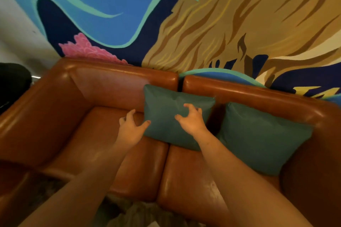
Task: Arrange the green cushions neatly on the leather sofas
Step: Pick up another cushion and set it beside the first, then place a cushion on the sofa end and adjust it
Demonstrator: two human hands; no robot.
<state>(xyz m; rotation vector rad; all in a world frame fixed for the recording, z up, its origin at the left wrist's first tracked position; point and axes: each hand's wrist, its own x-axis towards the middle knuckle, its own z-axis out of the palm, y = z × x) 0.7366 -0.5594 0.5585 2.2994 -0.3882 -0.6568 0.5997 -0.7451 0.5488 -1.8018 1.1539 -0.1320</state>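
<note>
Two brown leather sofas stand side by side: the left sofa (60,116) and the right sofa (249,96). One green cushion (166,108) leans against the backrests, straddling the gap between them. A second green cushion (262,138) leans in the right sofa's corner. My left hand (132,127) hovers at the middle cushion's left edge, fingers spread, thumb touching the edge. My right hand (191,120) is over the cushion's front face, fingers curled apart, holding nothing.
A painted mural wall (184,24) rises right behind the sofas. A dark object (13,83) sits beyond the left sofa's arm. Grey patterned floor (129,210) shows in front of the seats. The left sofa's seat (88,140) lies bare.
</note>
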